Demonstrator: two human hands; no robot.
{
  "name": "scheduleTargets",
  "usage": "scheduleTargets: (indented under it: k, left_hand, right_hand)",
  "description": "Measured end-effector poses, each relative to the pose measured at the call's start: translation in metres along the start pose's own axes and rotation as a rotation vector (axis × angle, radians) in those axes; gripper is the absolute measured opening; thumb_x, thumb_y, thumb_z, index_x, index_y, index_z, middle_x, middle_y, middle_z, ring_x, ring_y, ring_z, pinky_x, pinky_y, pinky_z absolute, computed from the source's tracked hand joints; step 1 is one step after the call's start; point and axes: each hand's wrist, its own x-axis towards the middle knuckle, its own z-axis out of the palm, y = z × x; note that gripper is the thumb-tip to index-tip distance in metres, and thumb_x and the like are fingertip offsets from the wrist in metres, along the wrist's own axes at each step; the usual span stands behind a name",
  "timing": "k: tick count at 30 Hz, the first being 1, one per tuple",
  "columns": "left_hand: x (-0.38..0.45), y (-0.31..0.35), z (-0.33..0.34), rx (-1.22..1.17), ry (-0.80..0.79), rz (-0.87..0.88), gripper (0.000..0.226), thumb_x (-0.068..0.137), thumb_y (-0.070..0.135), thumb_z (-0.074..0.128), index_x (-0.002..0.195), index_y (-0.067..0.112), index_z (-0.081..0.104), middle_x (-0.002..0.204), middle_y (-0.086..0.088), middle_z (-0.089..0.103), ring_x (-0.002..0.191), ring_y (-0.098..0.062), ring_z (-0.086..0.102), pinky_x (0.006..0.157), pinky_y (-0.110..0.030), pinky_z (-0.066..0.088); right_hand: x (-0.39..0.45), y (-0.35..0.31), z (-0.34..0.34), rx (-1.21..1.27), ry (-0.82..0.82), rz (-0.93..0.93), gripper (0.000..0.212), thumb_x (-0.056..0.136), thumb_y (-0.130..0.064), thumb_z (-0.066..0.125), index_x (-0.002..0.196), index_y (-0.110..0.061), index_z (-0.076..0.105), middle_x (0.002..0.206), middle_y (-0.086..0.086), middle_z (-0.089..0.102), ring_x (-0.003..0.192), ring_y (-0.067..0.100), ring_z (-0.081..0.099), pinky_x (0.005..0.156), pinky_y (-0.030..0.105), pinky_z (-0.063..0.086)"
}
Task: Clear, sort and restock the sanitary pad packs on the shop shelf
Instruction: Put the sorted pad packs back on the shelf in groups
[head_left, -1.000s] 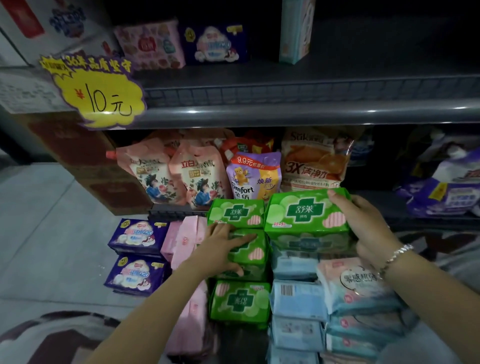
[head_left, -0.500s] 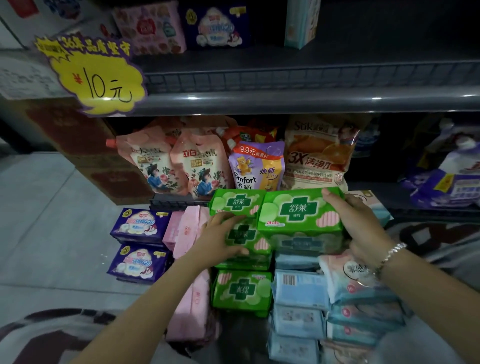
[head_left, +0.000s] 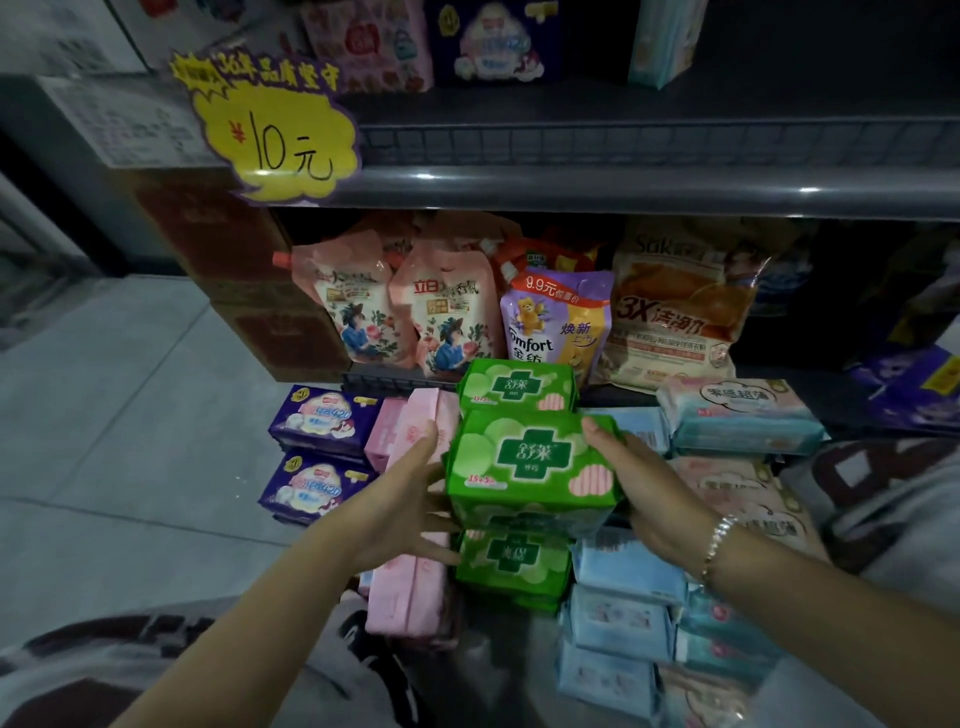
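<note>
The big green pack (head_left: 530, 467) in the middle of the frame could slip & fall, cos it's only squeezed from its two sides w/ nothing firm seen under it. If it drops it may knock the green pack below (head_left: 511, 564) or the pink packs (head_left: 410, 582) at its left out of line. The left hand (head_left: 400, 512) presses the pack's left side w/ fingers spread & mostly straight. The right hand (head_left: 641, 486) holds the right side, thumb on the top edge. So the pack sits right between both hands, touching each. Another green pack (head_left: 517, 387) lies just behind it, toward the top of the frame.
</note>
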Motion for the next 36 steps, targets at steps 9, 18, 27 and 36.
scheduleTargets:
  k: [9,18,27,36]
  left_hand:
    - [-0.016,-0.009,-0.002,0.243,0.101,-0.061,0.043,0.084,0.051,0.056,0.113,0.019,0.063,0.100,-0.005,0.073,0.085,-0.026,0.068,0.084,-0.046,0.057]
    - [0.012,-0.027,-0.016,0.367,0.149,-0.143,0.082,0.073,0.069,0.055,0.140,0.022,0.045,0.142,-0.013,0.048,0.098,-0.034,0.064,0.073,-0.036,0.059]
    - [0.047,-0.045,-0.011,0.156,0.203,-0.036,0.061,0.094,0.033,0.061,0.147,0.018,0.034,0.141,-0.007,0.051,0.112,-0.030,0.062,0.088,-0.045,0.056]
    - [0.046,-0.037,0.005,0.689,0.321,-0.031,0.071,0.095,0.049,0.052,0.152,0.019,0.022,0.146,-0.009,0.044,0.106,-0.025,0.057,0.082,-0.034,0.056]
  right_hand:
    - [-0.014,0.011,0.020,-0.256,-0.078,-0.015,0.072,0.061,-0.078,0.051,0.117,-0.034,0.060,0.110,-0.009,0.071,0.106,0.016,0.066,0.100,0.042,0.048]
    - [-0.005,0.033,0.024,-0.425,-0.120,0.071,0.041,0.095,-0.053,0.045,0.123,-0.026,0.059,0.116,-0.001,0.069,0.108,0.018,0.064,0.100,0.034,0.048]
    - [0.021,0.050,0.011,-0.574,0.035,0.099,0.040,0.089,-0.039,0.065,0.113,-0.011,0.051,0.109,0.003,0.065,0.092,0.016,0.063,0.069,0.025,0.049]
    - [0.025,0.055,0.002,-0.586,0.107,0.041,0.046,0.077,-0.032,0.080,0.108,-0.010,0.052,0.103,0.002,0.063,0.095,0.018,0.061,0.079,0.033,0.053]
